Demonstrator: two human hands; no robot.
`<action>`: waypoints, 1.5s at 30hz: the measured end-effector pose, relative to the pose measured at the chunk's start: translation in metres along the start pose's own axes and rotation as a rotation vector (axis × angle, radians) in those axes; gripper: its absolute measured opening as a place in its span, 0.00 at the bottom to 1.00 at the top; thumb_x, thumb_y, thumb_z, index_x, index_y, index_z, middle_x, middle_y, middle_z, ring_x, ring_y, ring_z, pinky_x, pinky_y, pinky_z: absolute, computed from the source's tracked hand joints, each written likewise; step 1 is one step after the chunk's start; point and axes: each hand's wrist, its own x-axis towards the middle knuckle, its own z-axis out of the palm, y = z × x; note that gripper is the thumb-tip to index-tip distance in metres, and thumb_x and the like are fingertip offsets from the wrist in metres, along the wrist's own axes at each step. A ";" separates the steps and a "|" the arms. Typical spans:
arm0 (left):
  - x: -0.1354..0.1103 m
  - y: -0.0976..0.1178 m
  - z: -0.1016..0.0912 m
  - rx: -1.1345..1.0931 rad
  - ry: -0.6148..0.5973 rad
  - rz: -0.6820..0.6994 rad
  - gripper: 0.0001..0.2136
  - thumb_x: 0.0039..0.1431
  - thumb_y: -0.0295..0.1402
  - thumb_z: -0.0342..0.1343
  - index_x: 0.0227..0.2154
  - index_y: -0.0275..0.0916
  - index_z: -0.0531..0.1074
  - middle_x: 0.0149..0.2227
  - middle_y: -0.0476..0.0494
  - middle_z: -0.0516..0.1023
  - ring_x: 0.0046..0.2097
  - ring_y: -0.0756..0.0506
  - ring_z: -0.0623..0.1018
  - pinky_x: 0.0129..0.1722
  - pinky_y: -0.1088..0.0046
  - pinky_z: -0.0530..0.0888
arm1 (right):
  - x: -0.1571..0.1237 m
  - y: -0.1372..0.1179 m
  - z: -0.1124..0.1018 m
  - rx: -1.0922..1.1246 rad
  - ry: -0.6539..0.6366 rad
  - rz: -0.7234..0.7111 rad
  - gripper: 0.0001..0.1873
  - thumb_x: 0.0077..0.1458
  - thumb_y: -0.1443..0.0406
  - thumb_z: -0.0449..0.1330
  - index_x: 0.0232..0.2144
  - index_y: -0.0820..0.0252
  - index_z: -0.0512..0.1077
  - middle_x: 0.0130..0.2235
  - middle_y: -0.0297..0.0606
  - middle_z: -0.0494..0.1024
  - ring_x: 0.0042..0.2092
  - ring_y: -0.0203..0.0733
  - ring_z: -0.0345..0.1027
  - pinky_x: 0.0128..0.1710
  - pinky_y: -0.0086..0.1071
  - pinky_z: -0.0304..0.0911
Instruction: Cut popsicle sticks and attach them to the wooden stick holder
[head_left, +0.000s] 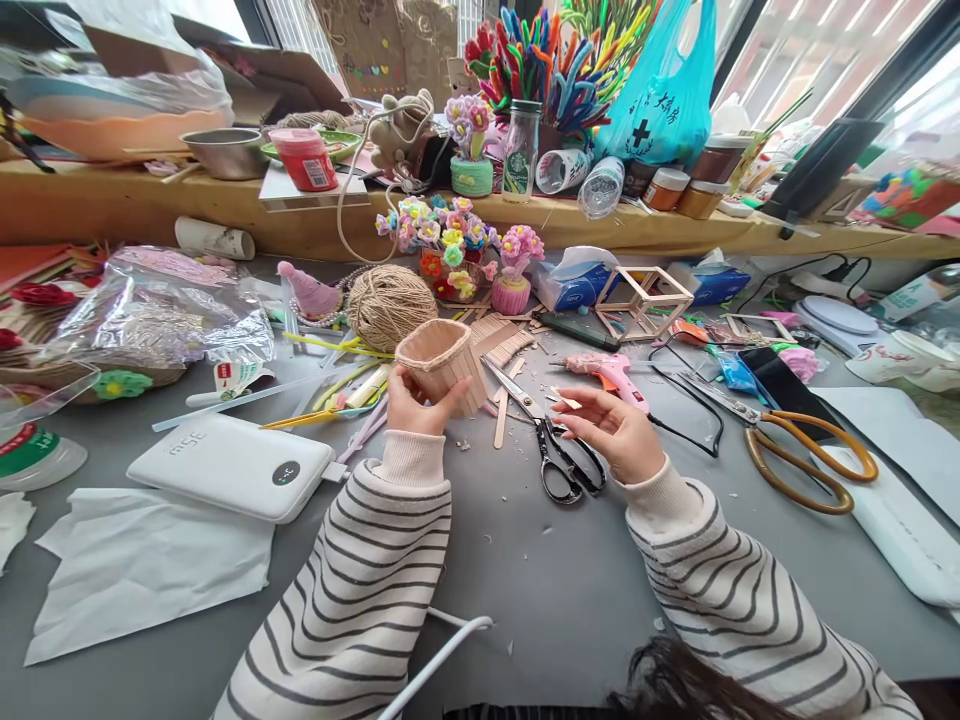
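My left hand (pixel 421 402) is wrapped round a small box of upright wooden craft sticks (pixel 466 388), tilted, with a twine-like rim round its open top. Off to its right, my right hand (pixel 616 428) pinches a short pale piece of wood (pixel 566 399) between thumb and fingers. Black-handled scissors (pixel 561 455) lie with blades apart just left of this hand. Behind it rests a pink glue gun (pixel 606 372). A single craft stick (pixel 500 420) and small scraps lie between my hands, and a bundle of craft sticks (pixel 510 345) lies beyond the box.
A ball of twine (pixel 391 305) sits behind the box, near a square stick frame (pixel 645 300). At left lies a white power bank (pixel 232 465) with tissue (pixel 157 560) before it. Large brown-handled scissors (pixel 802 460) and a phone (pixel 784 390) are at right. A white cable (pixel 442 660) crosses the front.
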 end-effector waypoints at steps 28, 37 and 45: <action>-0.018 0.021 -0.001 -0.440 -0.583 -0.464 0.26 0.36 0.44 0.58 0.40 0.37 0.66 0.40 0.37 0.72 0.39 0.39 0.74 0.30 0.66 0.73 | 0.000 0.001 0.000 0.031 0.104 -0.077 0.13 0.46 0.60 0.60 0.34 0.60 0.67 0.24 0.30 0.70 0.22 0.31 0.66 0.20 0.26 0.66; -0.022 0.036 -0.014 -0.834 -0.641 -0.550 0.25 0.52 0.45 0.46 0.52 0.43 0.56 0.53 0.43 0.63 0.53 0.40 0.65 0.44 0.62 0.69 | -0.001 0.002 0.002 -0.001 0.115 0.020 0.13 0.41 0.59 0.63 0.28 0.63 0.70 0.21 0.32 0.71 0.19 0.31 0.66 0.19 0.26 0.67; -0.022 0.035 -0.009 -0.866 -0.756 -0.623 0.29 0.50 0.49 0.46 0.52 0.36 0.58 0.52 0.37 0.63 0.52 0.36 0.64 0.47 0.55 0.65 | 0.000 0.009 0.000 -0.028 0.084 -0.006 0.13 0.43 0.59 0.61 0.32 0.60 0.71 0.26 0.34 0.74 0.24 0.33 0.68 0.24 0.28 0.71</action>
